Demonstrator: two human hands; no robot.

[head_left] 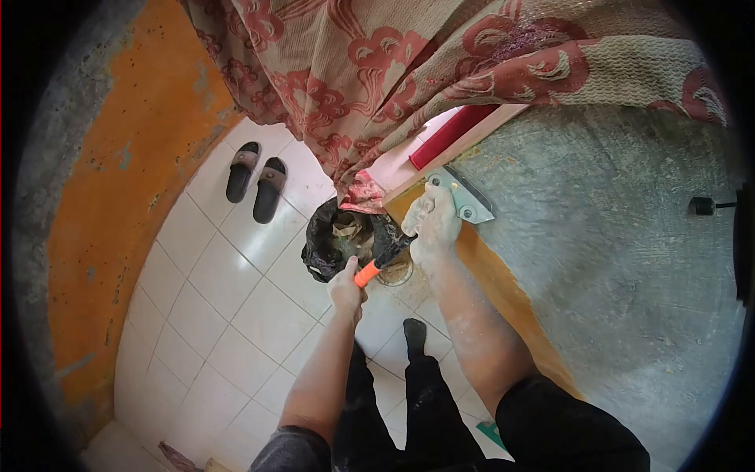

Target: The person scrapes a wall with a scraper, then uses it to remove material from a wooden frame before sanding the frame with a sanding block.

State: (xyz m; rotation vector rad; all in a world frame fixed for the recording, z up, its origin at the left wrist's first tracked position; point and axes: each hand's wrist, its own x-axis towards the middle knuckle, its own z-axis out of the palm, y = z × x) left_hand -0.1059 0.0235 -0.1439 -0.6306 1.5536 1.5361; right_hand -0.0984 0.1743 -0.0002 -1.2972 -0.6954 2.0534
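Note:
My left hand (346, 291) is closed around the orange and black handle of a scraper (366, 274). Further up the same tool, my right hand (434, 226), coated in white dust, grips it close to the head. The scraper's wide metal blade (469, 206) lies against the grey wall (598, 236), beside a strip of orange paint (503, 287). Below the handle, a black plastic bag (318, 244) sits on the floor with crumpled scraps inside. My right fingers hide part of the blade's mount.
A patterned curtain (377, 63) hangs across the top, its end reaching the bag. Black slippers (270, 189) lie on the white tiles (224, 275). An orange wall (118, 197) rises at left. A small black fitting (702, 206) juts out at right.

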